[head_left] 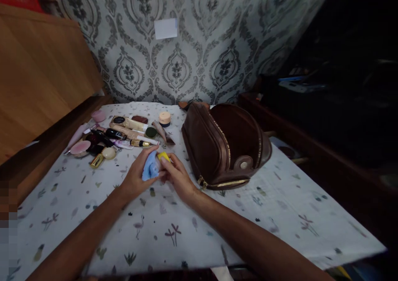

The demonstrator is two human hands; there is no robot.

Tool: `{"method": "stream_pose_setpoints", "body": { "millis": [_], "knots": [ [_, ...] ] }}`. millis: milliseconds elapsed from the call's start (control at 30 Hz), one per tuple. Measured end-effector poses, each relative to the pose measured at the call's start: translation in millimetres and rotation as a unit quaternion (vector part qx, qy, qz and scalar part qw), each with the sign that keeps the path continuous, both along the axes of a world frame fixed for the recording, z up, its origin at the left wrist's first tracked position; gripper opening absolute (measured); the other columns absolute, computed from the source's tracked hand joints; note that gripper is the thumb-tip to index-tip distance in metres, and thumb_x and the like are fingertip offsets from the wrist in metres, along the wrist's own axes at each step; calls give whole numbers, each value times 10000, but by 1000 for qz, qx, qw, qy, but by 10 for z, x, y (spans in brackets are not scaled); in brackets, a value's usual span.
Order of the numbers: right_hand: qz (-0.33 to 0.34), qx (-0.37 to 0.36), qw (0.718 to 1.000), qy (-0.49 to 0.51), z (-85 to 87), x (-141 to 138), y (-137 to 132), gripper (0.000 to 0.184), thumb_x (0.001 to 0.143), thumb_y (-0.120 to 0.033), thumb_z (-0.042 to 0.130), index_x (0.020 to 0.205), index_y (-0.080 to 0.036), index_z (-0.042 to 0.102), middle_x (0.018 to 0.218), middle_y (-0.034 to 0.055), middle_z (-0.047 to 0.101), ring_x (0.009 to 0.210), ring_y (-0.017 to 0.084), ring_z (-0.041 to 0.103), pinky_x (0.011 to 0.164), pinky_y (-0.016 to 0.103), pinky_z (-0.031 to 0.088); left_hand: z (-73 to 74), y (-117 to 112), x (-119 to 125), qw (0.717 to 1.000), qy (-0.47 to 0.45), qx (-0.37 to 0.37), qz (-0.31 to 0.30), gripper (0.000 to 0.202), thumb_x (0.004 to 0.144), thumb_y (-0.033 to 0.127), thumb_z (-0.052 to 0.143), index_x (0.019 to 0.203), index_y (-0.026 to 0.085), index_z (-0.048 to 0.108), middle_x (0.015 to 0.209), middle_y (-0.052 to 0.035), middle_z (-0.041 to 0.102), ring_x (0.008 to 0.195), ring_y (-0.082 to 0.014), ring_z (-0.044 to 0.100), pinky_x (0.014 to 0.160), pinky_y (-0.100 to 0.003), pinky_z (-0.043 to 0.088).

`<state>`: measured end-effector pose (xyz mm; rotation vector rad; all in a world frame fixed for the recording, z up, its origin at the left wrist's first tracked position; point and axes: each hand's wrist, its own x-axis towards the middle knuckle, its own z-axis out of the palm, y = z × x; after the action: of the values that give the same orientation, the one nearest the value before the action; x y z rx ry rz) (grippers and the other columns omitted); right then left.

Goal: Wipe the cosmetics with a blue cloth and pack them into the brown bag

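Note:
My left hand (139,171) is closed around a light blue cloth (150,167), held above the table. Close against it, my right hand (178,175) pinches a small yellow item (163,156) whose kind I cannot make out. The two hands meet at the fingertips, so part of both items is hidden. Just right of my hands stands a brown leather toiletry bag (202,144), its zipped top gaping wide and its inside dark. A pile of cosmetics lies beyond my left hand, among them a black and gold tube (139,143) and a round pink compact (80,148).
A peach jar with a dark base (164,118) stands behind the pile. Patterned white cloth (174,248) covers the table. A wooden panel (43,65) rises at the left, dark furniture edges the right side, and a patterned wall (177,65) closes off the back.

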<state>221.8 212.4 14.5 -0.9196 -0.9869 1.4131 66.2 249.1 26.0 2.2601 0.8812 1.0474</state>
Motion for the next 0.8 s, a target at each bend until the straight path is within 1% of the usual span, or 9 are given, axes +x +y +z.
{"method": "stream_pose_setpoints", "body": {
  "millis": [67, 167, 267, 333, 400, 500, 600, 733, 800],
  "knots": [
    [12, -22, 999, 42, -18, -12, 1, 458, 772, -631, 642, 945, -239, 484, 687, -63, 502, 554, 109, 499, 516, 237, 429, -6, -11, 5, 1000, 6, 25, -9, 588, 846, 328, 687, 1375, 231, 451, 1311, -115, 576, 1214, -267, 561, 1048, -421, 458],
    [31, -38, 998, 35, -37, -6, 22, 532, 737, -697, 654, 927, -237, 466, 685, -56, 523, 558, 117, 529, 473, 225, 424, -1, 4, -24, 999, 36, 30, -20, 499, 857, 325, 658, 1323, 236, 505, 1209, -98, 627, 1118, -255, 617, 973, -387, 509],
    [35, -13, 999, -32, -21, 31, 45, 567, 740, -755, 613, 893, -224, 483, 696, -29, 555, 570, 123, 546, 435, 211, 391, 22, 30, -82, 999, 49, -24, 0, 457, 852, 381, 653, 1271, 237, 541, 1130, -73, 674, 989, -237, 668, 891, -347, 545],
    [30, 10, 997, -66, -5, 53, 54, 586, 733, -785, 593, 834, -216, 497, 634, -37, 528, 517, 106, 488, 416, 206, 354, 28, 39, -116, 997, 43, -65, 16, 445, 865, 416, 632, 1256, 227, 534, 1068, -59, 698, 897, -218, 684, 833, -320, 555],
    [27, 15, 998, -63, 0, 63, 59, 600, 711, -801, 598, 815, -218, 505, 582, -56, 486, 466, 92, 425, 398, 207, 328, 19, 38, -131, 995, 39, -87, 20, 421, 882, 437, 604, 1234, 218, 532, 948, -33, 705, 770, -191, 673, 738, -287, 553],
    [25, 10, 999, -41, -5, 59, 60, 611, 679, -797, 628, 869, -228, 511, 600, -61, 494, 452, 96, 423, 386, 213, 322, -13, 30, -117, 995, 31, -92, 28, 387, 895, 472, 570, 1179, 210, 560, 814, 0, 673, 633, -164, 619, 628, -263, 525],
    [16, 32, 998, -51, 1, 63, 46, 566, 718, -750, 627, 913, -231, 513, 664, -48, 521, 488, 103, 447, 421, 223, 348, -51, 35, -90, 995, 14, -92, 43, 392, 896, 519, 542, 1112, 197, 599, 847, -24, 679, 685, -187, 635, 642, -279, 535],
    [-28, 112, 988, -103, 19, 87, 22, 443, 774, -617, 658, 956, -228, 549, 739, -34, 526, 617, 115, 493, 548, 232, 403, -112, 58, -72, 992, -7, -84, 97, 414, 915, 541, 498, 1075, 184, 634, 847, -53, 676, 849, -239, 663, 784, -332, 559],
    [-30, 101, 988, -110, 20, 97, 22, 432, 785, -619, 647, 939, -229, 544, 727, -38, 531, 595, 110, 497, 534, 227, 400, -129, 57, -60, 991, -12, -94, 97, 409, 923, 523, 496, 1110, 181, 619, 862, -56, 675, 859, -233, 663, 791, -332, 562]
  ]
}}
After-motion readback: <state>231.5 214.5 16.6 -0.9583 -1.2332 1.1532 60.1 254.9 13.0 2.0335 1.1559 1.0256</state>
